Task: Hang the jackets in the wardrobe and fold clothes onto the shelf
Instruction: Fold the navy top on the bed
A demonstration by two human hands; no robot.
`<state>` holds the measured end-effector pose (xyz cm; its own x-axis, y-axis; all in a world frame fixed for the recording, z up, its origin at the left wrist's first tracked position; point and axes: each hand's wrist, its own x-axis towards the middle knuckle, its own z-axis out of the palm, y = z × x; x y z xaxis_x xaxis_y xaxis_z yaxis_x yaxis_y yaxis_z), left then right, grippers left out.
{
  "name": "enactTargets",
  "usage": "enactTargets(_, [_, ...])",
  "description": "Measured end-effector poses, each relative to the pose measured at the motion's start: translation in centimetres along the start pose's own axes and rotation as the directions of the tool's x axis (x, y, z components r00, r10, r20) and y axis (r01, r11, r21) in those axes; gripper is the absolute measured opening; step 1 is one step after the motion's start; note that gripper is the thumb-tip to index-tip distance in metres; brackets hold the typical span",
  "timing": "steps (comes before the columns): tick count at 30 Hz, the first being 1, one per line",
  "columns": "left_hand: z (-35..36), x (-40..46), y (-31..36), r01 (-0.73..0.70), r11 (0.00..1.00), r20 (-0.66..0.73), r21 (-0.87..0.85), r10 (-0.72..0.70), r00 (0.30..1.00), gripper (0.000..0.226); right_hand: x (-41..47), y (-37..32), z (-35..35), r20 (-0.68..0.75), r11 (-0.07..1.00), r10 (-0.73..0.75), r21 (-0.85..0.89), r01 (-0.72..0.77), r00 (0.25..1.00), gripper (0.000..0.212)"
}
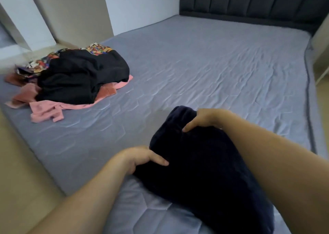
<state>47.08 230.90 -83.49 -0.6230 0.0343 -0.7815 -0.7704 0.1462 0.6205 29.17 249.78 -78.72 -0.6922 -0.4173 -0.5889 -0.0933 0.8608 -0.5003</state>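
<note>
A dark navy garment point(201, 166) lies bunched on the grey mattress point(204, 70) in front of me. My left hand point(142, 158) grips its near left edge, thumb on top and fingers tucked under the cloth. My right hand point(203, 119) grips its far upper edge, with the fingers hidden behind the fabric. At the mattress's left side sits a pile of clothes: a black garment point(80, 77) on top, a pink one point(48, 109) underneath and a colourful patterned one point(96, 48) behind.
A dark padded headboard point(249, 0) runs along the far end of the bed. White and beige wall panels point(76, 11) rise at the left. Beige floor point(21, 171) borders the mattress at the left, and a pale furniture edge point(322, 43) stands at the right.
</note>
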Motion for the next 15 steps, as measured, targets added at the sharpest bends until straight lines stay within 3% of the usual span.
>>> enactTargets(3, [-1.5,-4.4,2.8,-0.037,0.996,-0.038,0.085,0.04,0.998,0.055,-3.3,-2.2,-2.3,0.091,0.98,-0.015,0.197,-0.003,0.996,0.064])
enactTargets(7, [-8.2,-15.0,12.6,-0.086,0.942,-0.169,0.325,0.148,0.975,0.053,-10.1,-10.3,-9.4,0.097,0.855,-0.069,0.518,0.009,0.993,0.061])
enactTargets(11, [-17.7,-31.9,24.8,-0.082,0.774,-0.308,0.627,0.344,0.887,0.051,-19.6,-25.4,-17.9,-0.041,0.808,-0.187,0.561,0.178,0.981,0.055])
enactTargets(15, [-26.5,-51.7,33.8,0.054,0.648,-0.481,0.759,0.504,0.717,0.039,-29.4,-43.7,-25.9,-0.155,0.739,-0.406,0.524,0.423,0.901,0.047])
